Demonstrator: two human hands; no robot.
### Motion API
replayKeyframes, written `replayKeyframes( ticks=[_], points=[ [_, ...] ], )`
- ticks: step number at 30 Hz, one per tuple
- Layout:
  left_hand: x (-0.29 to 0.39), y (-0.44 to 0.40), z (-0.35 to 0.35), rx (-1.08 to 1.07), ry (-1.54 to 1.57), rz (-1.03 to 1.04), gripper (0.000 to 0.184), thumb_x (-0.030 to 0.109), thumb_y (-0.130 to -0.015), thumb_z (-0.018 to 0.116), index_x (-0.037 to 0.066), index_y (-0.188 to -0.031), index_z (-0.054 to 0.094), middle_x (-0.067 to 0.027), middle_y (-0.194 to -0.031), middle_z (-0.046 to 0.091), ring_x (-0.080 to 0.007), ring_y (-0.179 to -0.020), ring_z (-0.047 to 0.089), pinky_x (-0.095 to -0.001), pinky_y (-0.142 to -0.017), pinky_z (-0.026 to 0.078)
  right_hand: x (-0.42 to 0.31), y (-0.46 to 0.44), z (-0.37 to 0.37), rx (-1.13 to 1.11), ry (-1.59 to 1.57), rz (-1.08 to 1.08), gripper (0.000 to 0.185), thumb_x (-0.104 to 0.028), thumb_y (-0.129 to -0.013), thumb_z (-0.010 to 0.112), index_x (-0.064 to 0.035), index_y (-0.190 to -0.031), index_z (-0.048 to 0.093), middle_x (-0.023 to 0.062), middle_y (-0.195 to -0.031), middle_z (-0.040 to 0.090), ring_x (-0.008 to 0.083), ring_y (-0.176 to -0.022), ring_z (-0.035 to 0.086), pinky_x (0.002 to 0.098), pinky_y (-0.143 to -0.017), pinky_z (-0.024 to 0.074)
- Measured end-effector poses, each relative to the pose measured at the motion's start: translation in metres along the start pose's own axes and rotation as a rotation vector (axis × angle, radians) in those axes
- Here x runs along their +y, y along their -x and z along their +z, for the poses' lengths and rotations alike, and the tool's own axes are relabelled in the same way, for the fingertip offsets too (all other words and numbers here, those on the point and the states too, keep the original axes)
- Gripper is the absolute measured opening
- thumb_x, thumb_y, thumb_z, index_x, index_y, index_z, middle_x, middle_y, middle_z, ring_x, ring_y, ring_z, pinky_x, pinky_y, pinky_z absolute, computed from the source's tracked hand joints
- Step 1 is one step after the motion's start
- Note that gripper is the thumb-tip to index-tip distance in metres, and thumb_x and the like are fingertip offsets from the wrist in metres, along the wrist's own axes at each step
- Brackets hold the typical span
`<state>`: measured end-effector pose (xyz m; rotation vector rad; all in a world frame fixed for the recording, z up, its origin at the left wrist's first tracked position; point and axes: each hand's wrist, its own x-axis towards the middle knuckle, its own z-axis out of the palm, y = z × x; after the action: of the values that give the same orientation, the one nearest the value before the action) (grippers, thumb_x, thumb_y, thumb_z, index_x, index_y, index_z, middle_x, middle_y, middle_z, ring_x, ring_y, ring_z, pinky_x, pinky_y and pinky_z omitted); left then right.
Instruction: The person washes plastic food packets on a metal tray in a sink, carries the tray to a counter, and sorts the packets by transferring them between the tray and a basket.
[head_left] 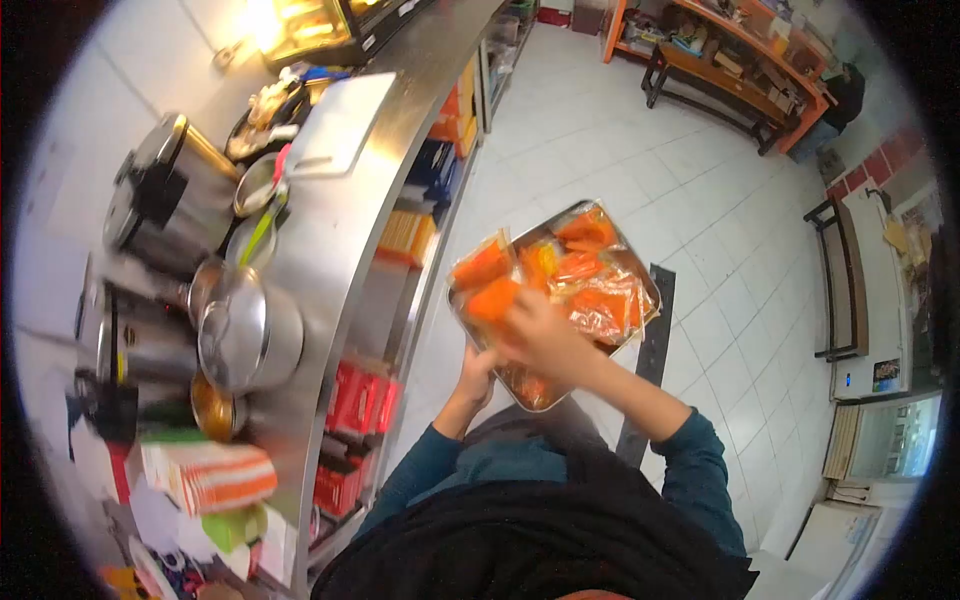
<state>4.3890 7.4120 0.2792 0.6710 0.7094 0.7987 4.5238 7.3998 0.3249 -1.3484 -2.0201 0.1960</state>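
Note:
A metal tray [651, 288] is held in front of my body, filled with several clear plastic bags of orange food [600, 305]. One bag holds something yellower [540, 262]. My left hand [478, 378] grips the tray's near left side, its thumb by the rim and its other fingers mostly hidden beneath. Over the tray's left part, my right hand [535, 328] is blurred by motion, its fingers closed on a plastic bag of orange food [493, 298] that is blurred too. Another orange bag [482, 262] leans across the tray's upper left edge.
Left of me runs a steel counter [325, 235] with a lidded pot [250, 335], pressure cookers, bowls and a white cutting board [345, 120]. Red boxes [360, 400] sit on shelves below. White floor tiles [560, 110] stretch ahead. A person [840, 105] is by the orange shelving, far right.

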Motion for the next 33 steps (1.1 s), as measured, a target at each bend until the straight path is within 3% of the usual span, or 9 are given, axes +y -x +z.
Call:
replayKeyframes(
  ticks=[2,3,10,15,17,20,23,29,33],
  points=[
    [0.001,-0.047,0.017,0.026,-0.006,0.038,0.033,0.003,-0.059,0.044,0.003,-0.091,0.047,-0.0031,-0.076,0.050,-0.0131,-0.068,0.049,-0.0259,-0.061,0.042,0.034,-0.023,-0.020,-0.200,0.178,-0.034,0.030,-0.022,-0.061,0.062,-0.0031,-0.083,0.054,0.0110,-0.083,0.045,0.0259,-0.081,0.046,0.0358,-0.065,0.0416],
    [-0.009,-0.083,0.008,-0.106,-0.012,0.021,0.050,0.001,-0.062,0.046,0.004,-0.111,0.038,-0.0039,-0.088,0.050,-0.0121,-0.073,0.051,-0.0223,-0.062,0.042,0.056,-0.039,-0.031,-0.224,0.256,-0.046,0.029,-0.023,-0.060,0.061,-0.0024,-0.078,0.054,0.0099,-0.083,0.046,0.0250,-0.079,0.047,0.0337,-0.065,0.0422],
    [0.021,-0.250,0.072,-0.002,0.094,-0.064,0.055,0.001,-0.062,0.045,0.004,-0.115,0.035,-0.0059,-0.099,0.049,-0.0154,-0.086,0.050,-0.0257,-0.071,0.043,0.188,-0.133,-0.050,-0.333,0.671,-0.018,0.016,-0.015,-0.061,0.052,-0.0072,-0.074,0.058,0.0060,-0.065,0.049,0.0172,-0.064,0.050,0.0288,-0.054,0.0404],
    [0.052,-0.374,0.077,-0.106,0.026,-0.125,0.035,0.002,-0.060,0.046,0.002,-0.095,0.046,-0.0050,-0.083,0.050,-0.0154,-0.069,0.050,-0.0283,-0.064,0.044,0.291,-0.213,-0.096,-0.204,0.211,0.082,0.009,-0.011,-0.063,0.053,-0.0052,-0.069,0.056,0.0078,-0.065,0.049,0.0224,-0.064,0.051,0.0326,-0.056,0.0416],
    [0.076,-0.413,0.118,0.177,0.058,-0.005,0.022,0.002,-0.057,0.045,0.003,-0.080,0.046,-0.0024,-0.069,0.046,-0.0136,-0.057,0.045,-0.0250,-0.052,0.038,0.342,-0.246,-0.123,-0.122,-0.108,0.176,0.012,-0.010,-0.064,0.054,-0.0036,-0.074,0.056,0.0098,-0.068,0.052,0.0268,-0.065,0.052,0.0344,-0.057,0.0429],
    [0.104,-0.492,0.114,-0.004,-0.024,-0.043,0.033,0.004,-0.057,0.046,0.002,-0.090,0.044,-0.0041,-0.076,0.046,-0.0147,-0.065,0.047,-0.0253,-0.058,0.040,0.421,-0.293,-0.148,-0.081,-0.504,0.521,0.012,0.000,-0.068,0.052,-0.0017,-0.079,0.052,-0.0015,-0.068,0.048,0.0061,-0.062,0.048,0.0188,-0.055,0.0405],
    [0.118,-0.560,0.120,-0.038,-0.045,0.036,0.042,0.003,-0.057,0.045,0.001,-0.099,0.042,-0.0037,-0.077,0.045,-0.0135,-0.066,0.046,-0.0240,-0.059,0.039,0.499,-0.309,-0.148,-0.149,-0.737,0.769,0.024,-0.004,-0.067,0.055,0.0002,-0.089,0.046,0.0027,-0.073,0.050,0.0077,-0.064,0.049,0.0200,-0.059,0.0421],
    [0.150,-0.699,0.154,-0.057,-0.083,-0.033,0.055,0.001,-0.055,0.044,0.002,-0.109,0.038,-0.0051,-0.087,0.047,-0.0145,-0.073,0.047,-0.0232,-0.062,0.039,0.588,-0.410,-0.158,0.100,-0.093,0.581,0.051,-0.020,-0.064,0.069,-0.0029,-0.103,0.041,0.0091,-0.085,0.050,0.0133,-0.067,0.050,0.0254,-0.063,0.0448],
    [0.157,-0.776,0.177,-0.100,-0.060,-0.104,0.056,0.001,-0.055,0.045,0.003,-0.110,0.038,-0.0048,-0.090,0.048,-0.0154,-0.078,0.047,-0.0238,-0.065,0.040,0.676,-0.460,-0.168,-0.016,-0.213,0.766,0.032,-0.025,-0.069,0.065,-0.0006,-0.087,0.053,0.0081,-0.072,0.055,0.0144,-0.059,0.048,0.0257,-0.057,0.0413]
  ],
)
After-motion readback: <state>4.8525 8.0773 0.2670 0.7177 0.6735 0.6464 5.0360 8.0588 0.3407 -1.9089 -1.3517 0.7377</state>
